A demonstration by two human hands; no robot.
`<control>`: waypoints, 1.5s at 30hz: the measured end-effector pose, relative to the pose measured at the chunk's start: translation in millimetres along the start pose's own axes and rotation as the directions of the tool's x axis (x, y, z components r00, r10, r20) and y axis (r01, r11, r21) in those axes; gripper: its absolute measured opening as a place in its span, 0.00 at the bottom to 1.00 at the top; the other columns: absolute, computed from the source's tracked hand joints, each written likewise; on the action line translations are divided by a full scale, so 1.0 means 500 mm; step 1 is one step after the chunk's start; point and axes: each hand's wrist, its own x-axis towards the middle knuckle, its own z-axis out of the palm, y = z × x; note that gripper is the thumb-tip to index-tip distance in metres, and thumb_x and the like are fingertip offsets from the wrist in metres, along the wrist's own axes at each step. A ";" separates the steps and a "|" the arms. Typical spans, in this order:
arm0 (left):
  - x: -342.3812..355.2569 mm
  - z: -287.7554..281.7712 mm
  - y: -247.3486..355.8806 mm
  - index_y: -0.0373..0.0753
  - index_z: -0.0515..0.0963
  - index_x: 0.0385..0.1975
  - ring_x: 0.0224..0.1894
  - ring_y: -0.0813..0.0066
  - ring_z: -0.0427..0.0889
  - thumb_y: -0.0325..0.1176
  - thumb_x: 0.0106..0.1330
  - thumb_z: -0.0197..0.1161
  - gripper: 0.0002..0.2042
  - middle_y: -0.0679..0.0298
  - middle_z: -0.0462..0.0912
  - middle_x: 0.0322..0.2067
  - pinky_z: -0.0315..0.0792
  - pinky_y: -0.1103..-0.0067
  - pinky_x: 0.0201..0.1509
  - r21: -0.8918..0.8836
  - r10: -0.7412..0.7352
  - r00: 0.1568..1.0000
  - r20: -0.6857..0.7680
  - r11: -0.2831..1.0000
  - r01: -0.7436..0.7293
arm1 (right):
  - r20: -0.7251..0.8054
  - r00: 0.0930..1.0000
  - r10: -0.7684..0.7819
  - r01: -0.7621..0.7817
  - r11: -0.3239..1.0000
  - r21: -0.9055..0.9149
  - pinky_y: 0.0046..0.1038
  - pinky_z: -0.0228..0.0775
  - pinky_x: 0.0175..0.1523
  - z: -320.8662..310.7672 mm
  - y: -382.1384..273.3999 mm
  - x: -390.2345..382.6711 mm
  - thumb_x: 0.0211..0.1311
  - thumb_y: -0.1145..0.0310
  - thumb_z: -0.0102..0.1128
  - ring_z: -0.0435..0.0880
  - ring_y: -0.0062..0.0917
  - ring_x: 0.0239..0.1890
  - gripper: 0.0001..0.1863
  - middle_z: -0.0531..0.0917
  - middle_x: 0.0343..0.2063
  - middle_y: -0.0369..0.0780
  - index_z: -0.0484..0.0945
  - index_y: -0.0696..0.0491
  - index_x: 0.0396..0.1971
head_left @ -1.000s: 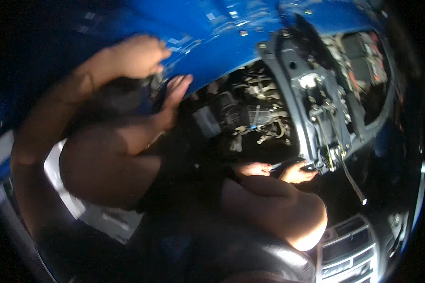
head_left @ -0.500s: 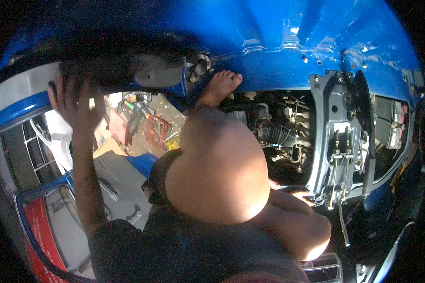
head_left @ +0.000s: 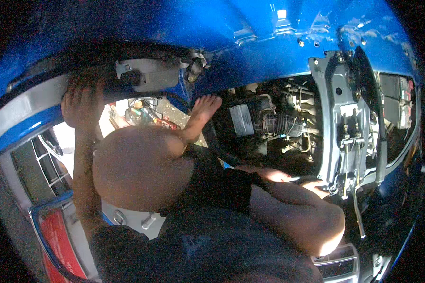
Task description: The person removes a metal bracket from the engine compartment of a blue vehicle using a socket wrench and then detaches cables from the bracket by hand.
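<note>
My left arm reaches up to the open door frame. My left hand is closed over its edge, the fingertips lost in shadow. Fingers that seem to be of my right hand show at the lower end of the grey metal crossmember; my leg hides most of that hand, and whether it grips anything is unclear. Between my bare knees lies dark cloth. One bare foot stands beside the engine opening. Pale skin nearer me could be my other foot.
The open bay shows engine parts and a ribbed black hose. Beyond the crossmember sits a battery. A blue body panel spans the far side. At lower left is the open door with a red panel. Objects lie on the ground outside.
My left hand, raised and blurred before, has come to rest on the door frame. My near knee has swung left, and the foot has shifted left and down, uncovering more of the engine.
</note>
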 end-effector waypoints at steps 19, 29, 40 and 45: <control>0.075 0.359 0.549 0.36 0.76 0.37 0.46 0.50 0.73 0.40 0.54 0.67 0.16 0.53 0.79 0.35 0.67 0.62 0.52 -0.898 0.119 0.948 0.296 0.374 0.233 | -0.152 0.977 0.151 -0.173 0.975 -0.142 0.42 0.59 0.64 -0.010 0.066 -0.082 0.65 0.47 0.50 0.67 0.50 0.60 0.40 0.65 0.59 0.59 0.54 0.63 0.64; 0.089 0.353 0.560 0.36 0.78 0.23 0.36 0.52 0.79 0.41 0.63 0.56 0.15 0.50 0.81 0.25 0.75 0.62 0.39 -0.808 0.119 0.919 0.376 0.527 0.263 | -0.201 0.945 0.257 -0.296 0.935 -0.195 0.43 0.64 0.61 0.007 0.043 -0.097 0.67 0.49 0.47 0.71 0.50 0.57 0.37 0.68 0.58 0.57 0.54 0.61 0.65; 0.111 0.371 0.561 0.33 0.77 0.35 0.36 0.40 0.80 0.48 0.67 0.51 0.20 0.43 0.81 0.32 0.72 0.56 0.42 -0.734 0.204 0.726 0.657 0.396 0.552 | -0.262 0.928 0.265 -0.329 0.912 -0.246 0.43 0.68 0.56 0.002 0.050 -0.100 0.68 0.51 0.45 0.74 0.48 0.54 0.33 0.70 0.57 0.55 0.58 0.60 0.63; 0.103 0.323 0.549 0.32 0.67 0.42 0.36 0.44 0.81 0.38 0.64 0.55 0.15 0.43 0.79 0.32 0.74 0.56 0.39 -0.729 0.266 0.741 0.617 0.547 0.411 | -0.235 0.947 0.217 -0.277 0.925 -0.259 0.39 0.60 0.63 0.019 0.002 -0.108 0.67 0.56 0.45 0.68 0.46 0.60 0.31 0.66 0.60 0.54 0.56 0.58 0.65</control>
